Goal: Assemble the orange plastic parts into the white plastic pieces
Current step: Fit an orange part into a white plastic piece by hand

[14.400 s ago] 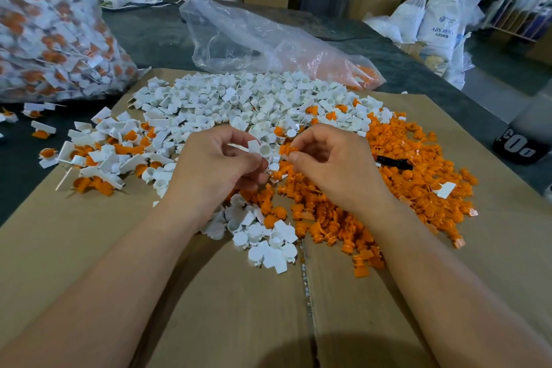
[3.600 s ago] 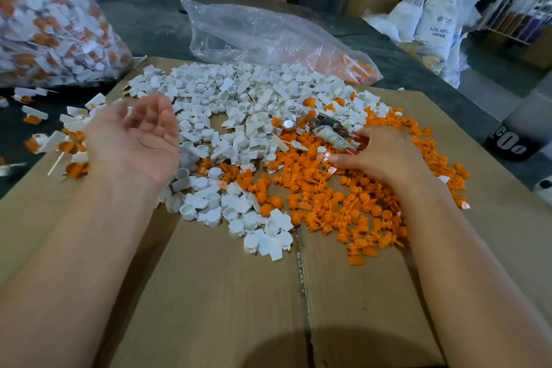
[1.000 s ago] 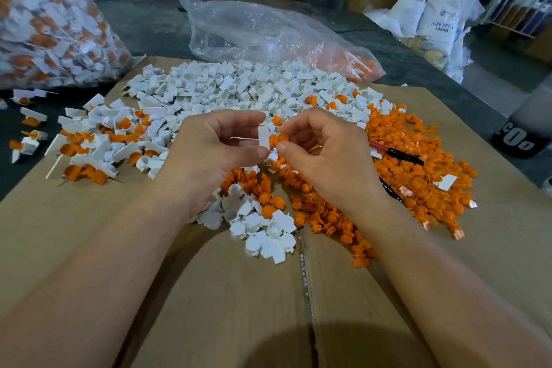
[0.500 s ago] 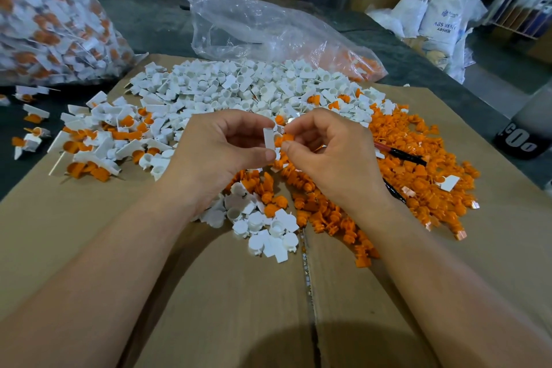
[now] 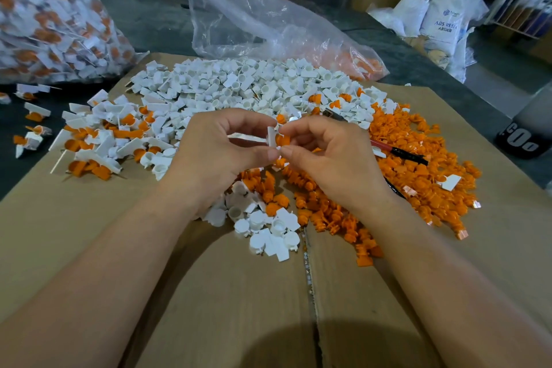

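**Hands Met Over One Pair, With Heaps Left to Go**

Left hand [image 5: 215,155] and right hand [image 5: 331,155] were held together above the middle of the work, fingertips touching. The left hand pinched a small white plastic piece [image 5: 271,136] between thumb and curled fingers. The right hand pinched a small orange plastic part [image 5: 282,139] and held it against that piece. Whether the part was fully seated could not be told.

Beneath them, a flattened brown cardboard sheet [image 5: 209,293] lay on the dark grey table [image 5: 155,18]. At far left stood a bulging clear plastic bag of white-and-orange assembled pieces [image 5: 44,18], which suggested much of the job was done. A slack clear plastic bag [image 5: 263,24] behind the cardboard held only a few orange parts.

A wide heap of loose white pieces [image 5: 239,86] and a heap of loose orange parts [image 5: 418,170] remained, so plenty of work looked left. A smaller scatter of finished pairs [image 5: 104,140] lay to the left, not yet bagged. A red-and-black pen [image 5: 397,151] rested on the orange heap.

A white sack [image 5: 445,24] in the background read "ABS RES", with the rest unclear. A dark object [image 5: 519,140] at the right edge bore white letters resembling "CO".
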